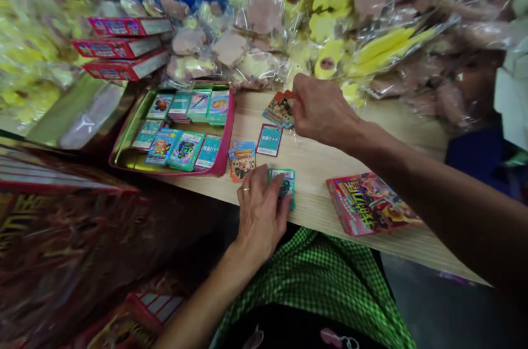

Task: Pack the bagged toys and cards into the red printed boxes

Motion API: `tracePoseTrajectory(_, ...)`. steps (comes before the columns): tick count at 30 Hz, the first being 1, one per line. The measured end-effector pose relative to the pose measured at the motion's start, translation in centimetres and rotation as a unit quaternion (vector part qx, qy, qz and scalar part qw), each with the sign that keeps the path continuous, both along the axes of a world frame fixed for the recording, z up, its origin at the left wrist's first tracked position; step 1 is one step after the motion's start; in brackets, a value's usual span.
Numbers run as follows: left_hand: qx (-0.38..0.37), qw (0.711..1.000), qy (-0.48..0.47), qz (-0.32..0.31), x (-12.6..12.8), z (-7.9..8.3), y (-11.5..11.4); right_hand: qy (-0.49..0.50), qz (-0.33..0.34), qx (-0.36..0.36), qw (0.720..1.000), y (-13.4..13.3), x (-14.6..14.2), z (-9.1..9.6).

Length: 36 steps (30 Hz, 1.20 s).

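My left hand (262, 200), palm down with a ring on one finger, has its thumb and forefinger on a small pile of green cards (287, 181) near the table's front edge. Its other fingertips touch a blue and orange card pile (242, 158). My right hand (317, 110) is closed at the right end of fanned orange and blue cards (279, 110); its fingertips are hidden. Between the hands lies a single teal card (269, 139) with a dark border. Left of them, an open pink and gold tin (229, 140) holds several card stacks.
A red printed box (371, 203) lies under my right forearm. Three red boxes (124, 46) are stacked behind the tin, near a gold lid (78, 112). Bagged yellow and pink plush toys (264, 14) line the back. Red cartons (61, 239) stand at the lower left.
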<state>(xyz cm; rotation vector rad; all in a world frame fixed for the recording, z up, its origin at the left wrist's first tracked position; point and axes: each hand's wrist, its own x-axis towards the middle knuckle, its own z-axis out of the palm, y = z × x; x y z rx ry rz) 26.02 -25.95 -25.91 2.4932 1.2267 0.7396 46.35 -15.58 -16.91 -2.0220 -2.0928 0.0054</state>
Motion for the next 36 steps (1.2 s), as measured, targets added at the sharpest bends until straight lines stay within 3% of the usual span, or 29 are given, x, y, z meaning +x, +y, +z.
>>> tracePoseTrajectory(3,0.006,0.989,0.072,-0.13,-1.4,-0.3,-0.5,-0.045,0.039,0.044,0.997,-0.9,-0.9,0.1)
tracePoseTrajectory(6,0.019,0.977,0.103,-0.188,-2.5,-1.0,0.0,-0.111,0.136,0.07,0.982,-1.7,-2.2,-1.0)
tracePoseTrajectory(10,0.009,0.966,0.109,-0.233,-3.4,-1.1,1.5,-0.173,0.204,-0.037,0.963,-2.6,-3.7,-4.0)
tracePoseTrajectory(13,-0.008,0.962,0.099,-0.254,-3.6,-0.7,2.7,-0.141,0.173,-0.121,0.967,-2.6,-4.0,-5.0)
tracePoseTrajectory(16,0.006,0.961,0.102,-0.257,-3.2,-0.5,4.0,-0.119,0.157,-0.14,0.97,-2.2,-3.5,-4.3)
tracePoseTrajectory(18,0.026,0.959,0.127,-0.254,-2.6,-0.4,4.6,-0.115,0.136,-0.111,0.978,-2.4,-3.1,-3.1)
tracePoseTrajectory(22,0.076,0.94,0.219,-0.249,-1.4,0.0,4.5,-0.072,0.013,0.031,0.997,-3.8,-1.8,-0.8)
tracePoseTrajectory(28,0.085,0.917,0.29,-0.262,-1.3,1.1,3.5,0.03,-0.06,0.157,0.985,-8.5,3.0,0.9)
tracePoseTrajectory(32,0.065,0.921,0.283,-0.261,-1.9,1.6,4.0,0.074,-0.106,0.193,0.973,-13.2,6.2,1.2)
tracePoseTrajectory(36,0.044,0.947,0.245,-0.202,-1.9,1.4,4.6,0.196,-0.197,0.169,0.946,-16.9,8.2,0.8)
